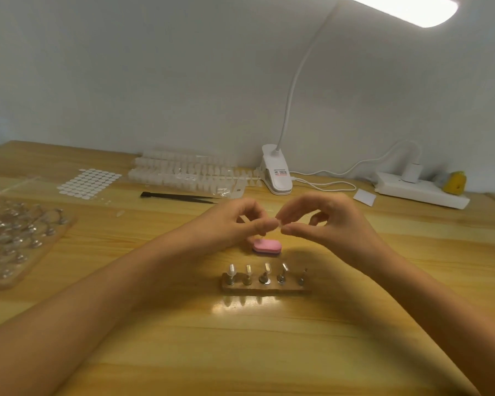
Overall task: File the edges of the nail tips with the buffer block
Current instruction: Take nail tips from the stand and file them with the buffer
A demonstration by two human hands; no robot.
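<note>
Midair — left hand [235,224], right hand [335,224] pinch tip [280,223].

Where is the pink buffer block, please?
In the head view, the pink buffer block lies mid-table, beneath the left hand and just beyond the wooden stand.

Hands: 2, left hand [235,221] and right hand [326,221]. Nail tip [280,223] pinched between them: 1. Buffer block [267,246]: 1, pink. Wooden stand [265,287]: 1, with 5 pegs [263,277]; clear tips visible on 4. Tweezers [180,196]: 1 pair. Clip lamp [276,172]: 1. Power strip [420,192]: 1. Sticker sheet [89,182]: 1.
</note>
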